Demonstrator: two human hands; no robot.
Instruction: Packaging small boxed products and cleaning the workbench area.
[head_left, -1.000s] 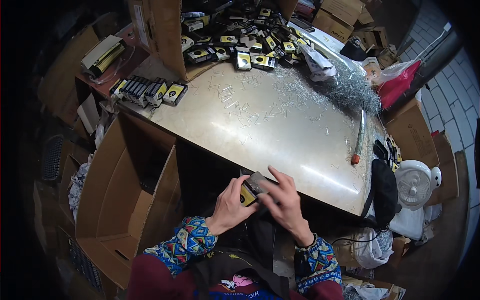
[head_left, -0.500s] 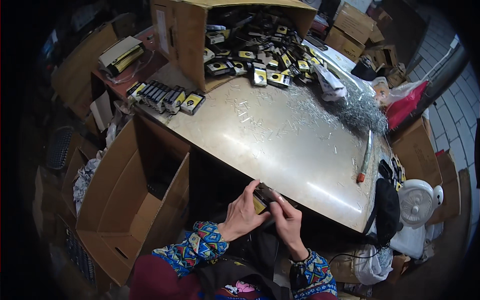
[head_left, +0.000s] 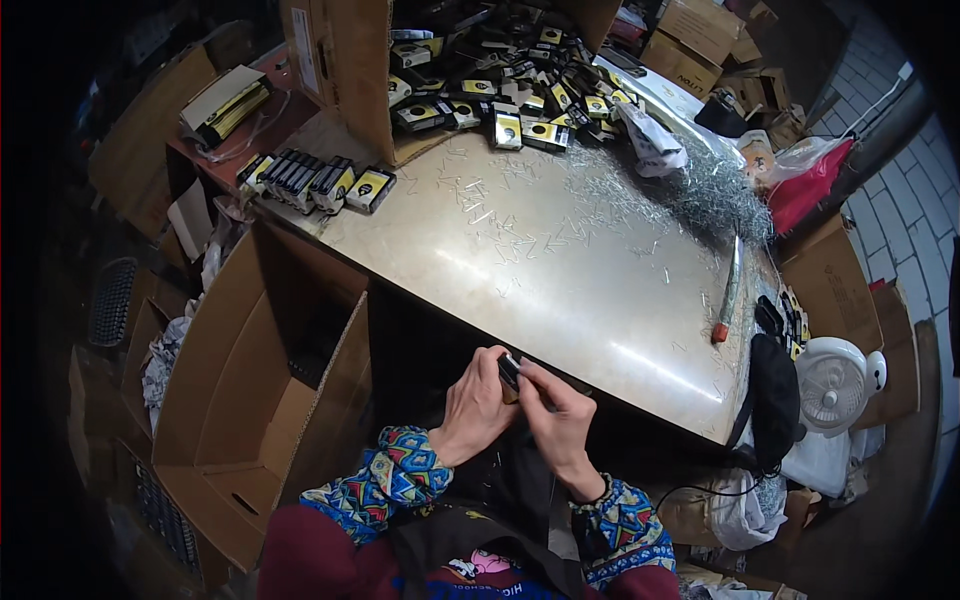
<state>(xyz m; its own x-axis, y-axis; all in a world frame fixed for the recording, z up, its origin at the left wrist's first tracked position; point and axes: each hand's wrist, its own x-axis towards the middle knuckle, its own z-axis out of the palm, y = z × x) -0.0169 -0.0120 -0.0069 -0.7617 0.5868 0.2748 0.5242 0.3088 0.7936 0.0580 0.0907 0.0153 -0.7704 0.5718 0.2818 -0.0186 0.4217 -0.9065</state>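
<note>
Just off the table's near edge, a small dark box (head_left: 509, 372) is held between both hands. My left hand (head_left: 470, 408) is closed around its left side, and my fingers cover much of it. On the other side, my right hand (head_left: 558, 410) pinches its upper end with thumb and fingertips. A short row of similar black, yellow and white boxes (head_left: 325, 185) stands at the table's left edge. Many more of these boxes (head_left: 507, 127) spill from a tipped carton (head_left: 362, 80) at the back of the metal tabletop (head_left: 560, 290).
Thin metal pins (head_left: 500, 215) are scattered over the tabletop, with a dense heap of them (head_left: 715, 205) at the back right. A red-tipped rod (head_left: 728, 295) lies near the right edge. An open cardboard box (head_left: 225, 440) stands at left; a white fan (head_left: 832, 388) at right.
The small box has turned, so a dark side shows where yellow showed before. My right hand has shifted its grip to the upper end. The view has moved slightly.
</note>
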